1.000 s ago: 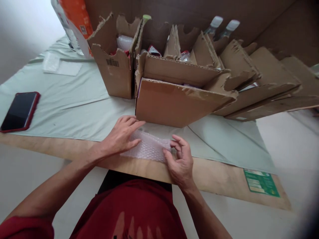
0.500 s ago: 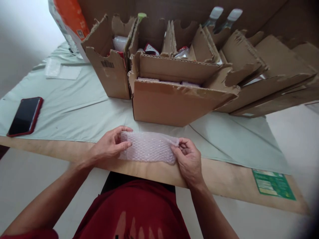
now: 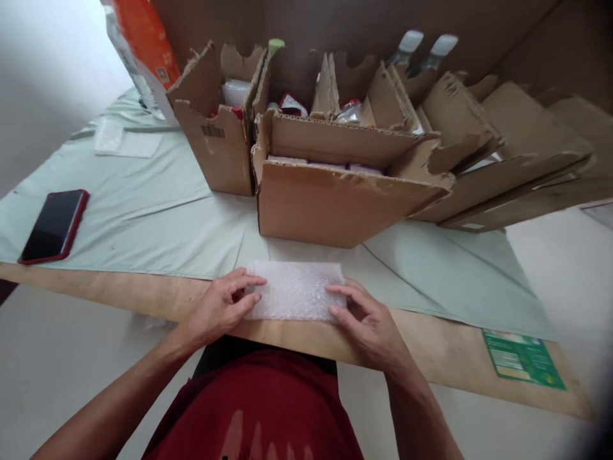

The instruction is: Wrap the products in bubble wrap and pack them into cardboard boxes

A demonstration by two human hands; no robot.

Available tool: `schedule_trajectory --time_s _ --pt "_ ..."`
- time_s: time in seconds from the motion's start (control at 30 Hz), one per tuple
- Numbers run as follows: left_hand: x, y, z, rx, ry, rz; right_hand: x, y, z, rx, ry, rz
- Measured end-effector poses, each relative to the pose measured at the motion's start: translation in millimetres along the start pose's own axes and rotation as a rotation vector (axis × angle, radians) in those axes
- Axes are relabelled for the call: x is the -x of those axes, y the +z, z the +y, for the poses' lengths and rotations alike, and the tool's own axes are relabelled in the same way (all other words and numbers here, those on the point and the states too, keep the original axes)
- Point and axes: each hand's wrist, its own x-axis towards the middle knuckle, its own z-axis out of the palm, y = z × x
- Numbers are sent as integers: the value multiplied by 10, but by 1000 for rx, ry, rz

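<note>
A small rectangular sheet of bubble wrap (image 3: 297, 291) lies flat at the near edge of the wooden table (image 3: 440, 348), partly on the pale green cloth (image 3: 143, 217). My left hand (image 3: 218, 310) pinches the sheet's left edge between thumb and fingers. My right hand (image 3: 371, 322) rests on the right edge with its fingers stretched out flat. Just behind the sheet stands a torn cardboard box (image 3: 330, 204).
Several open cardboard boxes with packets inside stand in a row behind, with two capped bottles (image 3: 424, 48) at the back. A red-cased phone (image 3: 53, 225) lies on the cloth at left. An orange bag (image 3: 143, 38) stands far left. A green label (image 3: 522, 359) sits on the table's right.
The bubble wrap, held up between both hands half a second ago, now lies flat on the table. My right hand has gone from a pinch to flat fingers.
</note>
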Motion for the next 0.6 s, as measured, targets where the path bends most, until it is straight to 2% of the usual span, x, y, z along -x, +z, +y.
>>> schedule_trajectory --time_s 0.07,0.17,0.27,0.37,0.47,0.53,0.6 --pt "20 86 5 -109 85 25 50 -39 -39 142 -87 -62" --pt "78 162 44 -219 279 134 76 -61 -157 228 -250 -30" --pt "121 85 204 -330 537 325 48 -140 -387 286 -500 98" --pt "69 -132 498 -514 726 559 -49 -322 -709 420 -722 303" --pt "-178 -377 849 -645 799 740 -261 -550 -1037 542 -823 509" --pt "-445 -505 1070 -610 804 775 -463 -702 -1214 590 -802 588" --pt "-730 -600 1252 -562 779 746 -686 -851 -1332 616 -737 588"
